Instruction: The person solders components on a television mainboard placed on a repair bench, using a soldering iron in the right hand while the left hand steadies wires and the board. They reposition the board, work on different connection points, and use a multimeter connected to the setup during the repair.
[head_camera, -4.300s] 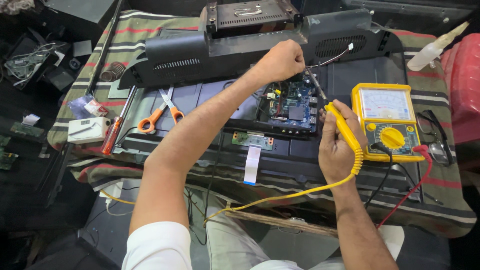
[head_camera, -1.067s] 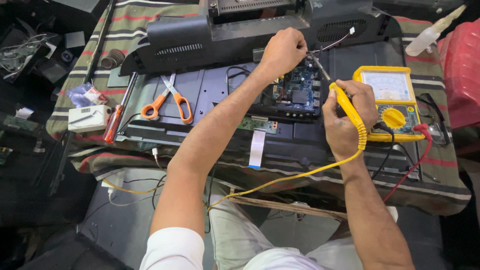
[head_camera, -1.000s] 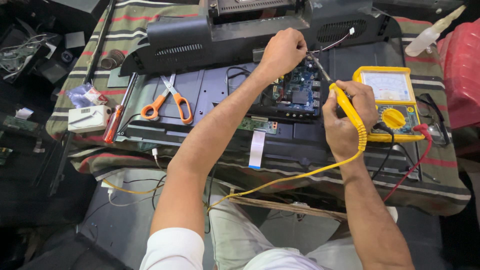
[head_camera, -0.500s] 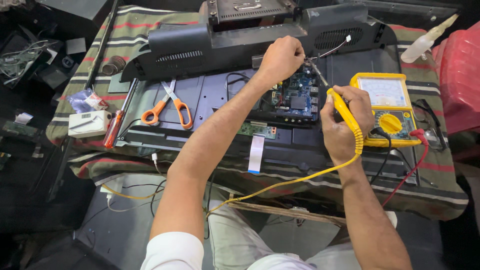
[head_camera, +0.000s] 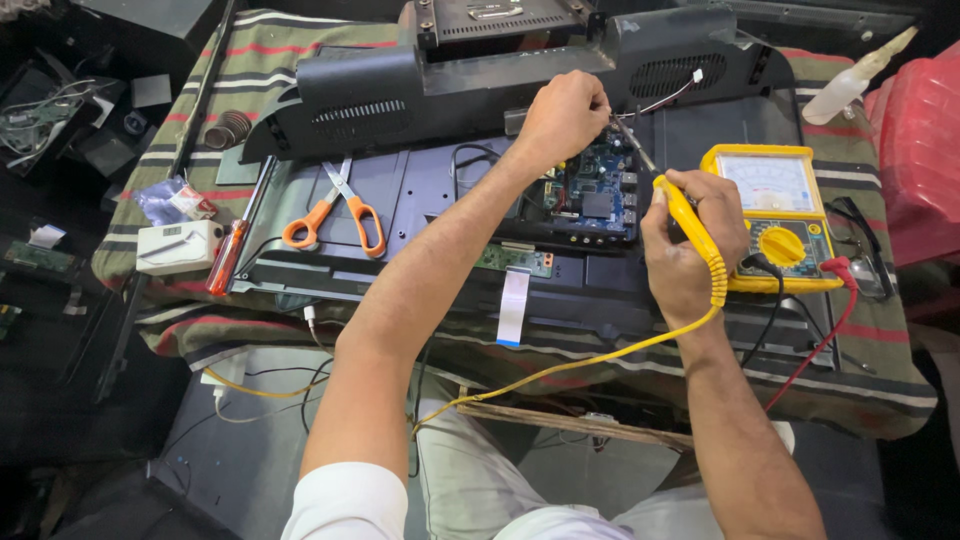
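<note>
Right hand (head_camera: 688, 250): fingers closed around the yellow soldering iron (head_camera: 690, 235), gripped like a pen, with the metal tip pointing up and left toward the circuit board.
Left hand (head_camera: 562, 117): fingers curled together in a loose fist at the top edge of the circuit board (head_camera: 590, 190); fingertips pinched on something thin, too small to identify.
Soldering iron tip: lies just beside the left hand's fingertips, over the upper right corner of the circuit board.
Soldering iron cable (head_camera: 560, 368): yellow, runs from the handle down over the near edge of the tabletop.
Circuit board position: blue, mounted on the dark back panel (head_camera: 420, 200) of a flat appliance lying across the middle of the tabletop.
Ribbon cable (head_camera: 513, 306): white, flat, hangs from a small green board below the circuit board toward the near edge.
Multimeter (head_camera: 775, 215): yellow analogue type, near the right edge, just beside the right hand; red and black leads trail off toward the near right corner.
Scissors (head_camera: 338, 210): orange handles, lying on the back panel, left of the left forearm.
Screwdriver (head_camera: 232, 250): red handle, near the left edge, beside a white box (head_camera: 178, 246).
Tabletop (head_camera: 250, 60): covered with a striped cloth.
</note>
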